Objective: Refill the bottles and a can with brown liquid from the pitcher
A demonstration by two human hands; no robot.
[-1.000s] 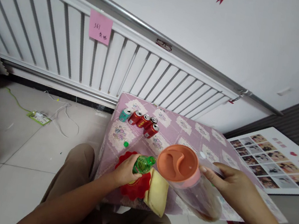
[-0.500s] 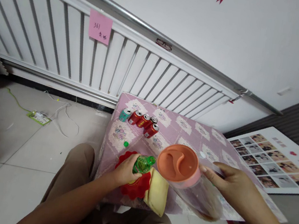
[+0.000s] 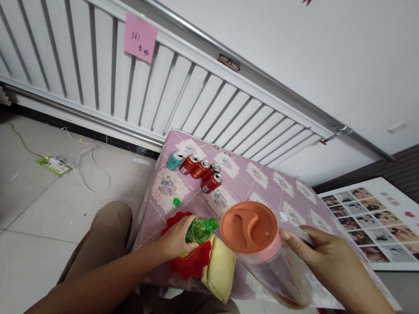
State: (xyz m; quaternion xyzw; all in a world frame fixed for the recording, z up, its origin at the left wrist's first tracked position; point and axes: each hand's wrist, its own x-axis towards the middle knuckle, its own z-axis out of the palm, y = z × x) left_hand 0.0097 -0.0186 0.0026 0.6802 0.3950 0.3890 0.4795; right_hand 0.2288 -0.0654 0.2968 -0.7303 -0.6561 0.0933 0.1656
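Note:
My left hand [image 3: 177, 240] is wrapped round a green bottle [image 3: 202, 229] whose open mouth points right, over a red scalloped mat [image 3: 193, 265]. My right hand [image 3: 312, 248] grips the handle of a clear pitcher [image 3: 278, 277] with an orange lid [image 3: 249, 227]. The pitcher leans left, its lid close to the bottle's mouth but apart from it. Brownish contents show at the pitcher's bottom. A folded yellow cloth [image 3: 220, 271] lies between the two. Behind the left hand, a green cap [image 3: 176, 201] rests on the patterned tablecloth [image 3: 257, 175].
Several red cans [image 3: 212, 183] and a teal can [image 3: 174, 161] stand at the table's back left. A white radiator [image 3: 157, 86] runs behind. A photo board [image 3: 388, 225] leans at right. A power strip [image 3: 54, 165] lies on the floor at left.

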